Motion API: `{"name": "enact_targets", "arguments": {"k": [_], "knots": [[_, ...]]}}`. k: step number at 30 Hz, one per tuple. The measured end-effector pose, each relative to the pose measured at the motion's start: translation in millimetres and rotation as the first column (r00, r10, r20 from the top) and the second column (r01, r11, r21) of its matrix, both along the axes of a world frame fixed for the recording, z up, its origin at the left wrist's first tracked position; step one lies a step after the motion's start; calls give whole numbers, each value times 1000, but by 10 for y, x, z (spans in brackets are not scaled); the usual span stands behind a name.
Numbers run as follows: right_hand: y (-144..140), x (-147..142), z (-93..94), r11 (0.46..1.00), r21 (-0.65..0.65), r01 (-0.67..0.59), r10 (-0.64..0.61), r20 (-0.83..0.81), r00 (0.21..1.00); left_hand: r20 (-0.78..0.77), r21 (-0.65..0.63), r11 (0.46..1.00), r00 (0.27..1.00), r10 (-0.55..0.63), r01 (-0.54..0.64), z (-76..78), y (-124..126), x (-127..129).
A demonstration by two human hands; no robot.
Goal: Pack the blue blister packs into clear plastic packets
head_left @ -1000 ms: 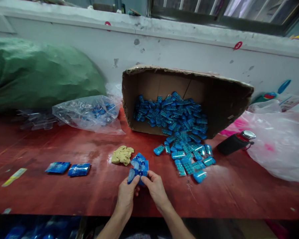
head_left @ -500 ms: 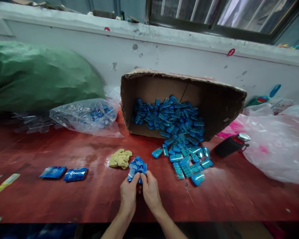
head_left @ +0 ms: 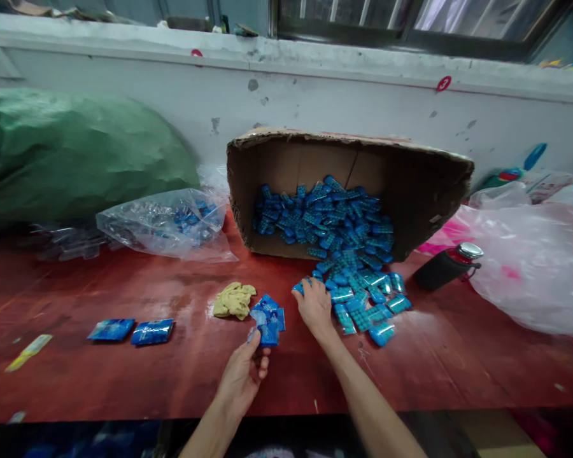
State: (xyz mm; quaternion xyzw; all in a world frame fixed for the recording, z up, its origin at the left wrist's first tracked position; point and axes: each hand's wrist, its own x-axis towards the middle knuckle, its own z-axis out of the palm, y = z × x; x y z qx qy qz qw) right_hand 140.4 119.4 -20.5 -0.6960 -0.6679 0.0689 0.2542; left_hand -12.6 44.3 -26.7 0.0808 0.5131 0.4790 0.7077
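My left hand (head_left: 243,369) pinches a flat blue printed plastic packet (head_left: 269,332) between thumb and fingers. Several more small blue printed packets (head_left: 268,305) lie against it on the table. To the right, my right hand (head_left: 316,306) reaches down with its fingers closed over a small blue bottle-shaped piece (head_left: 298,288), mostly covered by the fingers. Beside that hand is a loose pile of similar blue pieces in clear wrap (head_left: 363,312), spilling out of a cardboard box (head_left: 281,156) lying on its side.
A crumpled yellow cloth (head_left: 233,300) lies left of the hands, with two blue packets (head_left: 151,331) farther left. Behind are a clear bag (head_left: 138,219) and a green sack (head_left: 86,152). A dark bottle (head_left: 439,270) and a pinkish plastic bag (head_left: 525,273) stand at right.
My right hand has left the blue packet that both hands held and moved right to a small blue piece by the pile. The left hand keeps its packet.
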Motion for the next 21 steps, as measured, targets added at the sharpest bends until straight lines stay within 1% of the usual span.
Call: {"name": "enact_targets", "arguments": {"k": [2, 3, 6, 8, 11, 14, 16, 18, 19, 21], "knots": [[39, 22, -63, 1000, 4, -15, 15, 45, 999, 23, -45, 999, 1000, 17, -16, 15, -26, -11], [14, 27, -96, 1000, 3, -31, 31, 62, 998, 38, -58, 998, 999, 26, -24, 25, -37, -21], [-193, 59, -176, 998, -8, -68, 69, 113, 991, 88, -99, 994, 995, 50, -42, 50, -57, -48], [-354, 105, -197, 996, -37, -80, 85, 144, 986, 115, -126, 991, 992, 60, -46, 53, -62, -50], [-488, 179, -173, 993, -88, -75, 86, 134, 987, 145, -149, 988, 987, 70, -48, 40, -66, -27], [-481, 207, -118, 987, -155, -42, 64, 136, 989, 165, -156, 986, 983, 79, -53, 25, -74, -5], [-457, 200, -96, 974, -222, -41, 77, 155, 985, 192, -145, 988, 978, 80, -52, 21, -84, -5], [-448, 192, -104, 968, -243, -68, 99, 120, 988, 226, -135, 990, 971, 79, -49, 21, -96, -14], [-449, 193, -119, 969, -230, -90, 107, 65, 992, 233, -136, 989, 969, 81, -50, 20, -101, -18], [-454, 214, -163, 977, -176, -117, 96, -124, 988, 229, -143, 988, 970, 84, -52, 15, -110, -19]]}}
